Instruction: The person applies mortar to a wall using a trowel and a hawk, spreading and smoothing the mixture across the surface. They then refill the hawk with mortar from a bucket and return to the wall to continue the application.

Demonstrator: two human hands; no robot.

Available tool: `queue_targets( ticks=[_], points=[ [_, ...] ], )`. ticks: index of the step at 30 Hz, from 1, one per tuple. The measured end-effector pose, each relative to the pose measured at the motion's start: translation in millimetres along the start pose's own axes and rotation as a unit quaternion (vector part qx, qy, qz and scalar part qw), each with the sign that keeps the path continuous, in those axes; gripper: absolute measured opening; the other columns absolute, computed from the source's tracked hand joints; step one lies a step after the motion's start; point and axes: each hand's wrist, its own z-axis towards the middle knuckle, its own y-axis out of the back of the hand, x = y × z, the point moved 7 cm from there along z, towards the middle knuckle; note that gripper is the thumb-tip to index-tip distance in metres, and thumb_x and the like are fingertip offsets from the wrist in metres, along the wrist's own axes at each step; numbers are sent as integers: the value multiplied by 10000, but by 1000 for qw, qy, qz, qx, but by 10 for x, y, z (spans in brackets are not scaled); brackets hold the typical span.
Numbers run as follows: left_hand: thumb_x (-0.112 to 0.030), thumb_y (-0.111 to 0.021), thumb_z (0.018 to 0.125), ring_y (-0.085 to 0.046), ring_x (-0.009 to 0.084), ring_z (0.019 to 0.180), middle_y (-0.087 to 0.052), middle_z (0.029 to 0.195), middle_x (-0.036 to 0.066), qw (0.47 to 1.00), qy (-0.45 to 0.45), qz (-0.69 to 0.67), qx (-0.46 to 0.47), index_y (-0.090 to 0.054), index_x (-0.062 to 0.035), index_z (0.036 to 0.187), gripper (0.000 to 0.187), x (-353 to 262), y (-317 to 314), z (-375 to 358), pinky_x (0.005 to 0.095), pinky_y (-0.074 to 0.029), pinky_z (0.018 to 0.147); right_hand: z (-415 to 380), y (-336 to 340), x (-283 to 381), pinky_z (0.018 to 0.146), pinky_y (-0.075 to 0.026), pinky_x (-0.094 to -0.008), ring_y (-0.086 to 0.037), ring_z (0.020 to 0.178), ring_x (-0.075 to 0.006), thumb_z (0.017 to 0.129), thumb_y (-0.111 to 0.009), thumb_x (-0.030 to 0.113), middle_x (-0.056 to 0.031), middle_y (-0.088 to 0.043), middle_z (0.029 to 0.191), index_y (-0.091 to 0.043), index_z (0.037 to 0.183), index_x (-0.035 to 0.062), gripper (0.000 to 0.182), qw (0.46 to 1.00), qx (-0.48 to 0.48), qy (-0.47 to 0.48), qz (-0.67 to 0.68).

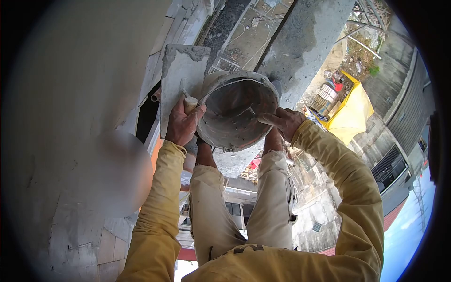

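Note:
My left hand [183, 122] is closed around the pale handle of a mortar-smeared plastering float [176, 70], whose flat rectangular plate extends up beside the bucket. A round bucket [211, 128], caked with grey mortar inside, stands between my lower legs with its wire handle over the rim. At its right side, my right hand [289, 123] grips the handle of a trowel [267, 119]. The trowel's thin metal neck reaches into the bucket, and its blade is hard to make out against the mortar.
A mortar-stained plank [300, 51] runs past the bucket, high above the ground. On the left rises a grey wall [70, 141]. Far below on the right lie a yellow tarp [352, 113] and stacked materials [324, 98]. A blurred round shape [124, 174] sits beside my left sleeve.

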Motion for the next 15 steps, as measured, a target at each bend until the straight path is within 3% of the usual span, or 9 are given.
queue_targets(
  ticks=[4,6,7,10,12,15],
  points=[
    [-217,-695,865,-527,97,755,-596,855,14,1000,-8,-5,-15,-582,-9,997,271,-35,-51,2,280,-460,701,7,206,135,788,-576,-431,-664,908,-331,824,-618,99,-106,-552,1062,-408,1426,356,688,996,-45,-43,68],
    [-207,-694,867,-528,95,747,-600,854,19,999,-20,-31,-20,-583,-5,998,265,-69,-66,17,271,-459,688,69,305,92,766,-577,-435,-665,894,-329,837,-604,95,-113,-559,1011,-385,1438,359,692,985,-146,-78,44],
    [-207,-694,867,-528,95,747,-600,854,19,999,-22,-29,-19,-583,-5,998,265,-93,-70,17,271,-459,688,65,296,82,766,-577,-435,-665,894,-329,837,-604,95,-113,-559,1011,-385,1438,359,692,985,-149,-78,44],
    [-198,-694,869,-532,97,756,-604,859,24,998,-43,-47,-27,-580,-1,1005,266,-141,-34,24,268,-461,696,7,161,-2,759,-574,-437,-660,889,-331,858,-590,114,-119,-562,981,-365,1448,360,678,994,-73,-87,2],
    [-179,-690,880,-526,76,826,-593,933,-5,999,-27,-17,-22,-577,-34,1040,244,-62,19,46,238,-443,756,-88,-10,-47,779,-569,-439,-653,920,-345,856,-589,95,-126,-563,995,-377,1440,356,674,993,40,-107,5],
    [-194,-695,871,-532,96,770,-599,882,21,999,-35,-19,-37,-571,1,1018,274,-81,14,63,266,-464,703,-69,284,76,781,-571,-434,-655,925,-349,863,-576,87,-130,-569,1006,-391,1431,353,654,996,14,-83,36]
  ],
)
